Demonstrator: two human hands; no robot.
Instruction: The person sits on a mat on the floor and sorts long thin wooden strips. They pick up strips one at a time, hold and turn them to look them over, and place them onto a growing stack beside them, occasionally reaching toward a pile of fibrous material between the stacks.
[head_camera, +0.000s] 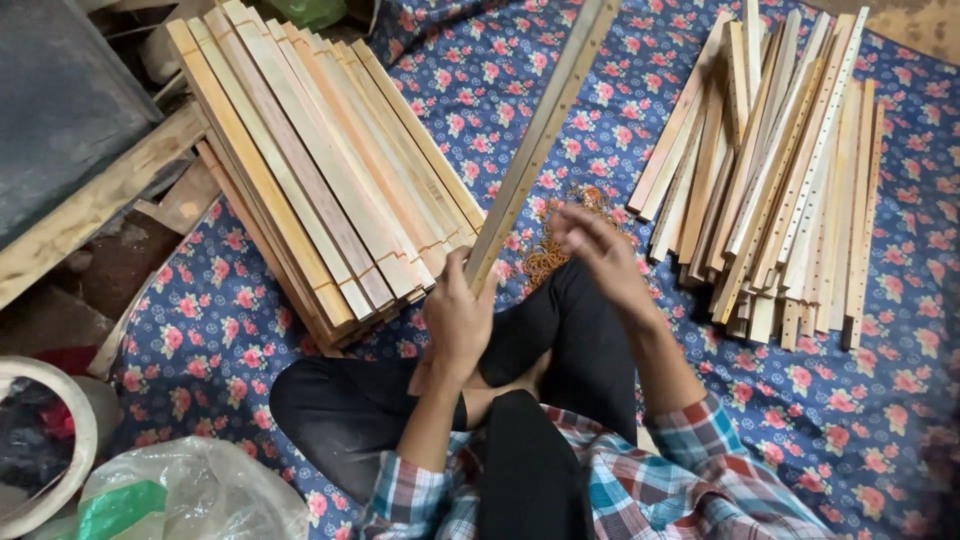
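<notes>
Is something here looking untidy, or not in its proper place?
Yes. The right pile of wooden slats lies fanned and crossed, unlike the squared left stack. Rubber bands lie scattered loose on the floral cloth.

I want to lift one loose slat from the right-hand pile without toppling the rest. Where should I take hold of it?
Probably at the near end of a top slat in the loose pile. Those ends jut out unevenly toward the knees, free of neighbours. Come from the near side with the right hand, pinching the narrow edges and drawing it along its length.
</notes>
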